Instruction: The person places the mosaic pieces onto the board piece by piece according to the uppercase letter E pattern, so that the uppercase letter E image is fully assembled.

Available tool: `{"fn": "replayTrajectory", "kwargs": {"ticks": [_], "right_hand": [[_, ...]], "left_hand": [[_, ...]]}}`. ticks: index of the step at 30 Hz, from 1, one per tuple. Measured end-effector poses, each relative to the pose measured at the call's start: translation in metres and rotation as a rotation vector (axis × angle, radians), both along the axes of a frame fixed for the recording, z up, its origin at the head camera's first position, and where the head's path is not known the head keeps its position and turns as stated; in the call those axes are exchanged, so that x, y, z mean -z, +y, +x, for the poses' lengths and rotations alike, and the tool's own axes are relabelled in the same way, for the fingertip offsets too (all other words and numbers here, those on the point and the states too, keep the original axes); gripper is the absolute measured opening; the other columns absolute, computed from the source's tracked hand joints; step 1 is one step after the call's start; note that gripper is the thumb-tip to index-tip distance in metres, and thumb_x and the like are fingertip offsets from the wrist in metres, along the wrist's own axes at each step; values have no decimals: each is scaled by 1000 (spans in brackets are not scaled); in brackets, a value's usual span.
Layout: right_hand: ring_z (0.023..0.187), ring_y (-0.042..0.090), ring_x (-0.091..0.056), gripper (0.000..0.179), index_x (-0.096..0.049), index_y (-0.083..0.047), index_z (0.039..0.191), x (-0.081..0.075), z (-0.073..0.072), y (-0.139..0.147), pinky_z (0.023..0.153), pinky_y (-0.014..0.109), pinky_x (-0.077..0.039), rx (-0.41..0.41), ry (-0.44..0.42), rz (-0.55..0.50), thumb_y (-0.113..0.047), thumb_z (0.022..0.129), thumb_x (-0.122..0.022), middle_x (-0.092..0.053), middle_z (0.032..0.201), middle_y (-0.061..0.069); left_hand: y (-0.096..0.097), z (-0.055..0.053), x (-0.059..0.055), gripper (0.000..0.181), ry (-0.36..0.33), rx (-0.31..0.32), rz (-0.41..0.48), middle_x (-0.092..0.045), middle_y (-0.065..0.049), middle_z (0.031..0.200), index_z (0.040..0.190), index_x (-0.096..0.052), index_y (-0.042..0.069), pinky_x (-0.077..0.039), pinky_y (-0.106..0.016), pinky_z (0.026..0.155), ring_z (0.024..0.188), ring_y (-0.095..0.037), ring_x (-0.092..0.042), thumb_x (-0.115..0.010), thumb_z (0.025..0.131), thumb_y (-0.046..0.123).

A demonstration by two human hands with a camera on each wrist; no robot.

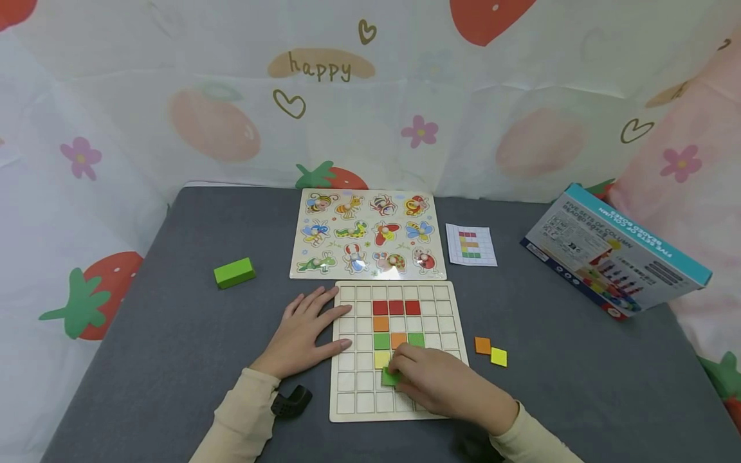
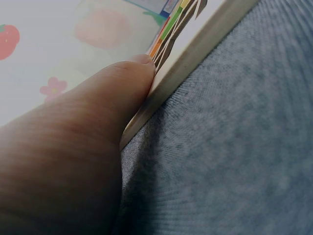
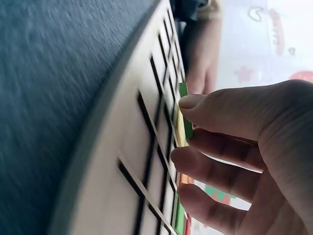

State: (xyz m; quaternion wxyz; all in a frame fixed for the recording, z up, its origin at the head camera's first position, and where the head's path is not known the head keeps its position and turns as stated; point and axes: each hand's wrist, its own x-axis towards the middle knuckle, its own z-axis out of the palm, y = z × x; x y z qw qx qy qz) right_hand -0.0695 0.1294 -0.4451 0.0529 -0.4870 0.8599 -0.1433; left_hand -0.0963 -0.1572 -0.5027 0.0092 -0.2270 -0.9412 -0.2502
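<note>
A pale wooden grid board (image 1: 346,403) lies in front of me. My left hand (image 1: 303,331) rests along its left edge with fingers spread; the left wrist view shows the thumb (image 2: 139,66) against the rim. Over the lower part of the grid, my right hand (image 1: 434,381) pinches a green square tile (image 1: 390,377) between thumb and fingers. In the right wrist view this green tile (image 3: 186,110) stands tilted on edge close over the cells. Three red tiles (image 1: 396,308) fill one row. Below them sit orange tiles (image 1: 380,323), green tiles (image 1: 381,341) and a yellow tile (image 1: 381,359).
Loose orange (image 1: 482,346) and yellow (image 1: 498,357) tiles lie right of the board. A pattern card (image 1: 471,245) and an insect picture board (image 1: 367,273) lie behind it. A green block (image 1: 234,273) is at left, and a large box (image 1: 613,257) stands at the right.
</note>
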Motion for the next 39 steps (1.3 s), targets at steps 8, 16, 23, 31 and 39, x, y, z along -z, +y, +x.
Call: {"fn": "replayTrajectory", "kwargs": {"ticks": [8,16,23,31,39], "right_hand": [[86,5,-56,18,-63,-19,105,4,3,-7,75,19,-52,3,7,23,-24,90,-69,-58,102,-8],[88,5,-56,17,-63,-19,106,4,2,-9,77,20,-52,0,14,30,-24,90,-69,-58,103,-7],[91,6,-57,18,-65,-19,106,4,2,-12,80,21,-52,-24,51,34,-23,90,-69,-59,106,-6],[89,7,-57,18,-65,-18,105,4,3,-12,80,22,-53,-48,87,50,-23,89,-70,-60,104,-6],[90,7,-57,18,-64,-18,105,5,4,-12,81,23,-53,-45,83,46,-23,89,-70,-59,104,-5]], "left_hand": [[1,0,1,63,15,-4,-1,-26,-1,157,143,-46,30,-10,-53,117,146,-25,-19,-56,89,60],[1,0,1,63,18,-1,-3,-27,-1,157,144,-46,30,-11,-53,117,146,-25,-19,-56,89,60],[1,0,0,64,8,-2,3,-26,-1,157,143,-46,30,-10,-53,117,146,-25,-18,-57,88,60],[1,0,0,63,11,0,7,-27,-1,157,143,-46,30,-10,-52,117,146,-25,-19,-57,88,60],[1,0,1,64,7,-2,7,-26,0,157,144,-46,31,-10,-52,117,146,-25,-19,-57,88,60]]}}
